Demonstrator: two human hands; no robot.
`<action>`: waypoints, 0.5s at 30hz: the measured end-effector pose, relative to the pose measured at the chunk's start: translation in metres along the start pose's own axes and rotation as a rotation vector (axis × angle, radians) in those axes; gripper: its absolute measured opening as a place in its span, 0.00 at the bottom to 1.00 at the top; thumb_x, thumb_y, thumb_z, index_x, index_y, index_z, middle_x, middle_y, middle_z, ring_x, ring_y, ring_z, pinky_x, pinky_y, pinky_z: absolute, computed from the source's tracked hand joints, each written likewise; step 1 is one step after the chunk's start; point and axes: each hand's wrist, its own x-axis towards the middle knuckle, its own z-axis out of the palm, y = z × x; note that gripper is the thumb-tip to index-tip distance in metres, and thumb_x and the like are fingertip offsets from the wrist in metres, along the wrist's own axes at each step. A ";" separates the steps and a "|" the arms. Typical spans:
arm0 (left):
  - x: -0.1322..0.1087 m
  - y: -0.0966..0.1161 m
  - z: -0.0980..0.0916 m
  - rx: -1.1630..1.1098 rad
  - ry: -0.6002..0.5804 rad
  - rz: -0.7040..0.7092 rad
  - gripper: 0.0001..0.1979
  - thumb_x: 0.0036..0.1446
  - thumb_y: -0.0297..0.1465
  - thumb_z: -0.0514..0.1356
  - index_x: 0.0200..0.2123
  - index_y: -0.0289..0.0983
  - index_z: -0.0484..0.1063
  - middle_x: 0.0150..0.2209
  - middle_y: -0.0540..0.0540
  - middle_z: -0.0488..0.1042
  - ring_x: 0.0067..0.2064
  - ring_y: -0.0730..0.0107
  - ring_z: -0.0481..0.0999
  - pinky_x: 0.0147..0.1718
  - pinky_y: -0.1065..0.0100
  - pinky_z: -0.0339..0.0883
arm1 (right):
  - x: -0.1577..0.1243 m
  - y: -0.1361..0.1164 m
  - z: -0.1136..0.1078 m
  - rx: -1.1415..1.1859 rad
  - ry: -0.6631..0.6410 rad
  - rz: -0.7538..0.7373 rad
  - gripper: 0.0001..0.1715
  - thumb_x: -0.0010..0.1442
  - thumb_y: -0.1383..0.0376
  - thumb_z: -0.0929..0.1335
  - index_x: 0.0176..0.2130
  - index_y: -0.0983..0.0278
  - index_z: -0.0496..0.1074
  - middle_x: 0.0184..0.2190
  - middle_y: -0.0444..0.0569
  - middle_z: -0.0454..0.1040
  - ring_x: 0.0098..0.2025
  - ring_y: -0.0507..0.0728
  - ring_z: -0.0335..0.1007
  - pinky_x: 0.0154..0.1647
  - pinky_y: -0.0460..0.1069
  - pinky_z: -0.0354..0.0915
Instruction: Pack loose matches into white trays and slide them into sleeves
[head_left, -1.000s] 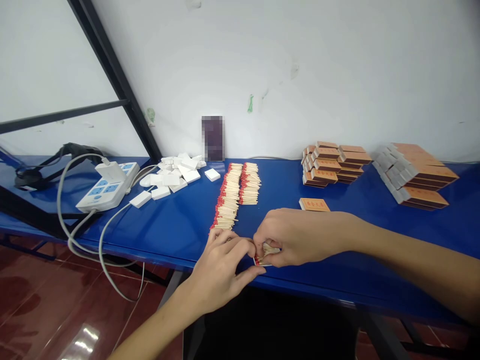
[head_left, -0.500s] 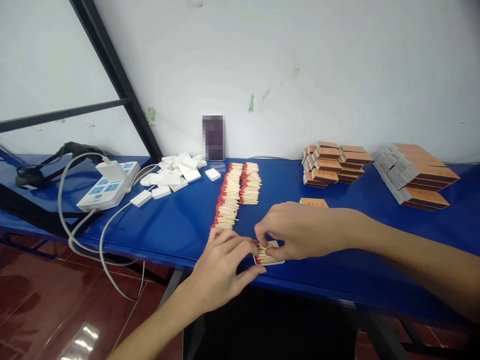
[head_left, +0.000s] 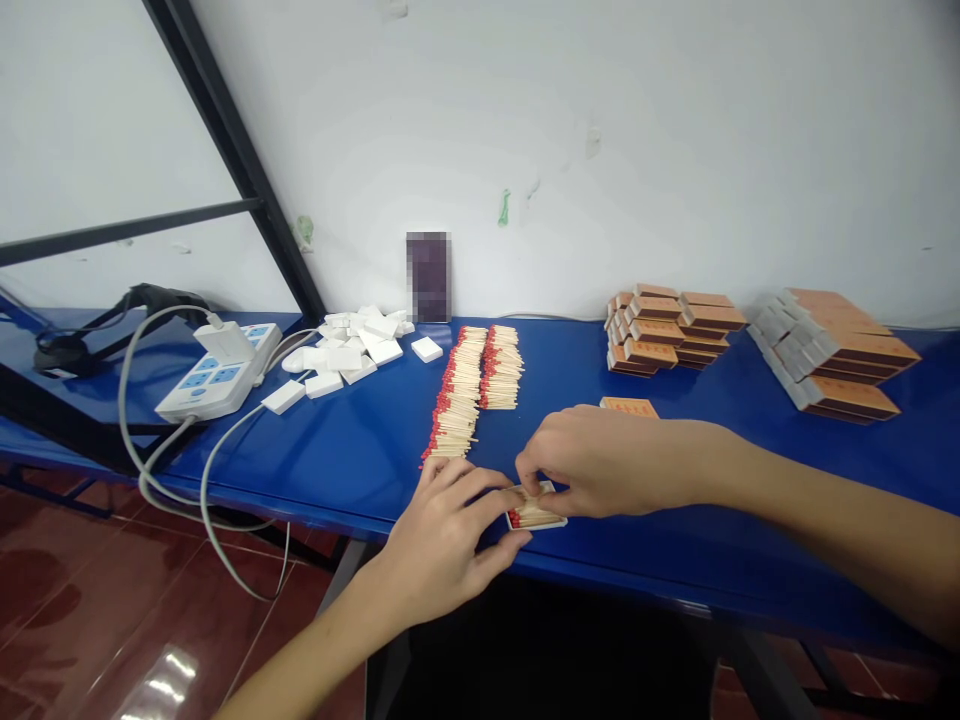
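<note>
A small white tray filled with red-headed matches lies near the front edge of the blue table. My left hand grips the tray's left end between thumb and index finger. On the tray's right side, my right hand has its thumb and index finger bent down onto the matches, and its fingertips are partly hidden. Two rows of loose matches lie just beyond my left hand. Behind my right hand is a single orange matchbox, partly covered.
White trays are heaped at the back left, near a power strip with looping cables. Matchbox stacks and a second stack stand at the back right. A dark pixelated rectangle is against the wall.
My right hand's fingertips have shifted slightly right and up over the tray. The index finger of my left hand reaches a little further over the tray's left end.
</note>
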 end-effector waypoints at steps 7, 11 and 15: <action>0.000 0.000 -0.001 -0.002 0.003 0.000 0.10 0.65 0.34 0.58 0.49 0.40 0.72 0.46 0.46 0.77 0.46 0.63 0.71 0.48 0.60 0.60 | 0.000 -0.001 -0.002 0.023 -0.012 0.011 0.11 0.58 0.65 0.66 0.28 0.61 0.77 0.23 0.43 0.74 0.25 0.52 0.64 0.29 0.48 0.53; 0.000 0.000 -0.001 0.002 -0.023 0.017 0.10 0.66 0.34 0.58 0.49 0.42 0.74 0.47 0.46 0.76 0.46 0.62 0.70 0.48 0.59 0.59 | -0.002 -0.003 -0.006 0.030 -0.009 0.017 0.11 0.59 0.64 0.66 0.28 0.61 0.76 0.23 0.44 0.74 0.27 0.52 0.65 0.30 0.48 0.53; -0.001 -0.001 0.000 -0.013 -0.010 0.006 0.09 0.65 0.34 0.59 0.47 0.40 0.74 0.46 0.46 0.76 0.46 0.61 0.70 0.49 0.58 0.59 | 0.005 0.009 -0.006 -0.009 0.129 0.057 0.09 0.59 0.64 0.66 0.31 0.61 0.76 0.28 0.45 0.76 0.30 0.54 0.66 0.31 0.48 0.52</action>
